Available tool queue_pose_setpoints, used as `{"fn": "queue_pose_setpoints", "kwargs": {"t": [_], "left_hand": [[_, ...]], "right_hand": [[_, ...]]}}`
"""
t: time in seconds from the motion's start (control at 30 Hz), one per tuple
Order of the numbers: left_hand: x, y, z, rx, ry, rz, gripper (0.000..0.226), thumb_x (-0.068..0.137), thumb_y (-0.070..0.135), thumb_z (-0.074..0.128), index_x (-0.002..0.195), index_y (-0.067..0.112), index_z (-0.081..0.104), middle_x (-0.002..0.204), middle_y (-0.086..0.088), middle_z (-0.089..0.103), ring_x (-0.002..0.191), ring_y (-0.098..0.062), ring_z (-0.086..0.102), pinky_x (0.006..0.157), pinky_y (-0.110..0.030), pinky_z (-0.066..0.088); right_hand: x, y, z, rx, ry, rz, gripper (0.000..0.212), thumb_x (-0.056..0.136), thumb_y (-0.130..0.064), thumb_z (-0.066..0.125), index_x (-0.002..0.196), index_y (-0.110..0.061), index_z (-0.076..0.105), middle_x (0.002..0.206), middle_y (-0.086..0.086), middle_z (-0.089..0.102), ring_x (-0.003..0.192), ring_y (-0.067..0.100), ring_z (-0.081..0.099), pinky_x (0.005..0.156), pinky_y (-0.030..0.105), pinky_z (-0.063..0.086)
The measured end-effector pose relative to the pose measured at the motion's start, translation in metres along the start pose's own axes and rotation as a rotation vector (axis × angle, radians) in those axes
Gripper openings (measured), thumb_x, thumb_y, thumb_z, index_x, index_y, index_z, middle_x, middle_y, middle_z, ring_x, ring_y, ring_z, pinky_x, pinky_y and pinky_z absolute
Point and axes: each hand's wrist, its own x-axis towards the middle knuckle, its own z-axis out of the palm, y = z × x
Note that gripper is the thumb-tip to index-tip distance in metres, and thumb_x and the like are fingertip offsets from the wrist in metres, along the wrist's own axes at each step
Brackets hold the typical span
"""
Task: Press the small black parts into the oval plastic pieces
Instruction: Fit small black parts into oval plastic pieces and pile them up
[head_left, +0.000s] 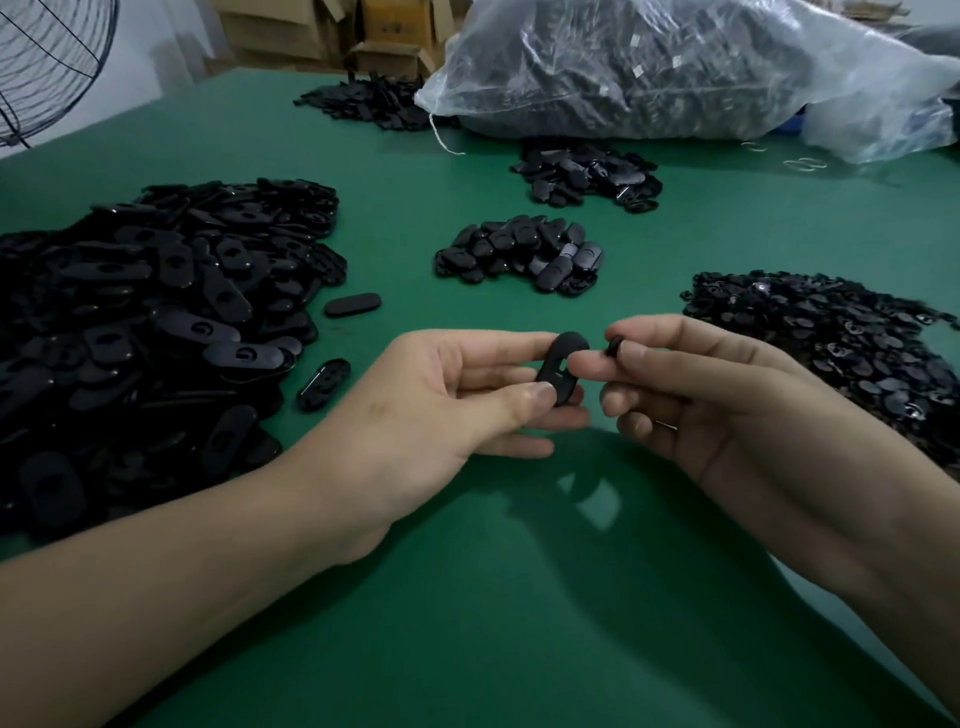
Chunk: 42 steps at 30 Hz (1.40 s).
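My left hand pinches a black oval plastic piece between thumb and fingers, holding it upright above the green table. Just to its right, my right hand pinches a small black part between thumb and forefinger, close to the oval's upper end but apart from it. A big heap of oval pieces lies at the left. A heap of small black parts lies at the right.
Two smaller piles of black ovals sit in the middle, another pile further back. A large clear bag of parts lies at the back right. Loose ovals lie beside the left heap. A fan guard stands at the far left.
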Motion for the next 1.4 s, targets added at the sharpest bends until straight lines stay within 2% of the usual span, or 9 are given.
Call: {"fn": "queue_pose_setpoints", "kwargs": {"t": [0.17, 0.47, 0.6, 0.77, 0.93, 1.0, 1.1, 1.23, 1.4], "left_hand": [[-0.002, 0.0, 0.004, -0.04, 0.064, 0.04, 0.029, 0.086, 0.012, 0.07, 0.114, 0.015, 0.075, 0.102, -0.007, 0.08, 0.095, -0.02, 0.078, 0.074, -0.022, 0.06], [-0.001, -0.001, 0.002, -0.122, 0.127, 0.055, 0.025, 0.077, 0.019, 0.076, 0.1, 0.008, 0.08, 0.098, -0.011, 0.08, 0.091, -0.021, 0.078, 0.075, -0.021, 0.059], [-0.001, 0.0, 0.0, -0.131, 0.103, 0.047, 0.026, 0.077, 0.016, 0.077, 0.101, 0.006, 0.08, 0.101, -0.012, 0.079, 0.096, -0.021, 0.077, 0.078, -0.022, 0.059], [-0.001, 0.002, 0.001, -0.102, 0.089, 0.051, 0.025, 0.071, 0.021, 0.079, 0.096, 0.02, 0.083, 0.098, -0.007, 0.08, 0.093, -0.018, 0.078, 0.08, -0.021, 0.059], [-0.002, 0.003, 0.003, -0.087, 0.083, 0.048, 0.025, 0.073, 0.021, 0.079, 0.098, 0.017, 0.083, 0.097, -0.008, 0.08, 0.092, -0.019, 0.078, 0.079, -0.021, 0.059], [-0.002, 0.003, 0.004, -0.077, 0.091, 0.046, 0.026, 0.073, 0.019, 0.078, 0.098, 0.014, 0.082, 0.096, -0.009, 0.08, 0.091, -0.019, 0.078, 0.078, -0.02, 0.059], [-0.003, 0.003, 0.005, -0.07, 0.11, 0.049, 0.024, 0.074, 0.016, 0.077, 0.097, 0.01, 0.081, 0.093, -0.009, 0.08, 0.088, -0.018, 0.078, 0.076, -0.019, 0.059], [-0.004, 0.003, 0.008, -0.04, 0.134, 0.058, 0.02, 0.078, 0.012, 0.077, 0.097, 0.007, 0.081, 0.091, -0.009, 0.08, 0.086, -0.016, 0.078, 0.074, -0.017, 0.058], [-0.005, 0.002, 0.008, 0.021, 0.141, 0.043, 0.014, 0.084, 0.005, 0.077, 0.097, 0.009, 0.081, 0.09, -0.008, 0.08, 0.088, -0.018, 0.078, 0.075, -0.019, 0.059]], "right_hand": [[0.001, -0.001, 0.001, 0.018, -0.026, 0.016, 0.013, 0.068, -0.023, 0.075, 0.08, -0.022, 0.08, 0.102, 0.013, 0.078, 0.069, 0.011, 0.071, 0.063, 0.018, 0.055], [-0.002, -0.001, 0.0, -0.067, -0.019, 0.005, 0.027, 0.071, -0.025, 0.075, 0.095, -0.013, 0.079, 0.099, 0.012, 0.078, 0.073, 0.011, 0.07, 0.065, 0.019, 0.055], [-0.003, 0.002, 0.001, -0.161, 0.033, -0.041, 0.026, 0.066, -0.028, 0.078, 0.089, -0.016, 0.08, 0.092, 0.009, 0.078, 0.071, 0.01, 0.067, 0.069, 0.023, 0.052], [-0.003, 0.003, 0.003, -0.239, 0.08, -0.105, 0.026, 0.062, -0.032, 0.079, 0.085, -0.02, 0.081, 0.087, 0.007, 0.078, 0.069, 0.01, 0.065, 0.076, 0.03, 0.047], [-0.003, 0.004, 0.003, -0.379, 0.121, -0.196, 0.023, 0.068, -0.029, 0.078, 0.086, -0.015, 0.08, 0.074, 0.006, 0.074, 0.063, 0.007, 0.062, 0.061, 0.016, 0.047], [-0.003, 0.004, 0.003, -0.434, 0.128, -0.227, 0.015, 0.074, -0.023, 0.079, 0.085, -0.014, 0.08, 0.07, 0.004, 0.073, 0.062, 0.007, 0.063, 0.06, 0.012, 0.048], [-0.004, 0.003, 0.003, -0.535, 0.143, -0.274, 0.005, 0.079, -0.019, 0.08, 0.084, -0.019, 0.08, 0.072, 0.004, 0.074, 0.064, 0.011, 0.067, 0.063, 0.019, 0.053], [-0.007, 0.002, 0.006, -0.694, 0.17, -0.325, 0.007, 0.078, -0.029, 0.077, 0.084, -0.026, 0.079, 0.076, -0.002, 0.075, 0.071, 0.017, 0.07, 0.07, 0.032, 0.056], [-0.01, 0.003, 0.008, -0.908, 0.213, -0.43, 0.005, 0.08, -0.033, 0.072, 0.08, -0.03, 0.076, 0.077, -0.012, 0.074, 0.067, 0.006, 0.066, 0.066, 0.03, 0.052]]}}
